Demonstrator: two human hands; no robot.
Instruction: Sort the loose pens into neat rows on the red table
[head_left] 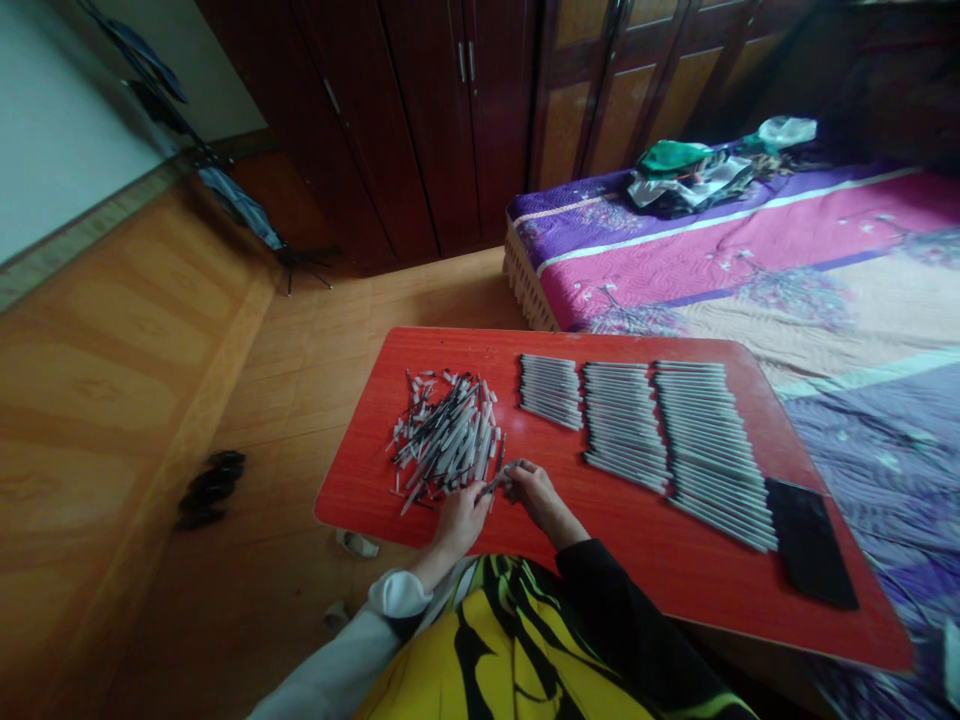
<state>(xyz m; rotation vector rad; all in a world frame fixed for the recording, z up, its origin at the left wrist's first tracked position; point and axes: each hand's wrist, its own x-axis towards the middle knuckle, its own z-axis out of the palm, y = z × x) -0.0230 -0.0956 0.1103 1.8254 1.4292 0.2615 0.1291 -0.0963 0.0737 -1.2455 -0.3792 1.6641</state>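
Observation:
Both of my hands meet over the front of the red table, holding a thin pen (495, 483) between them. My left hand (460, 517) pinches its left end. The fingers of my right hand (531, 490) are closed at its right end and partly hide it. Just beyond my left hand lies a loose pile of pen parts (450, 435), with white and grey tubes, dark sticks and small pieces mixed together. To the right, pens are lined up side by side in three groups: a short one (550, 390), a middle one (624, 425) and a long one (712, 450).
A flat black pouch or sheet (814, 545) lies at the right of the red table (517, 560). Beyond the table stands a bed (645, 265) with clothes (694, 175) on it. Dark wardrobes (435, 130) line the back. Black shoes (214, 490) and a coat stand (240, 205) are on the left.

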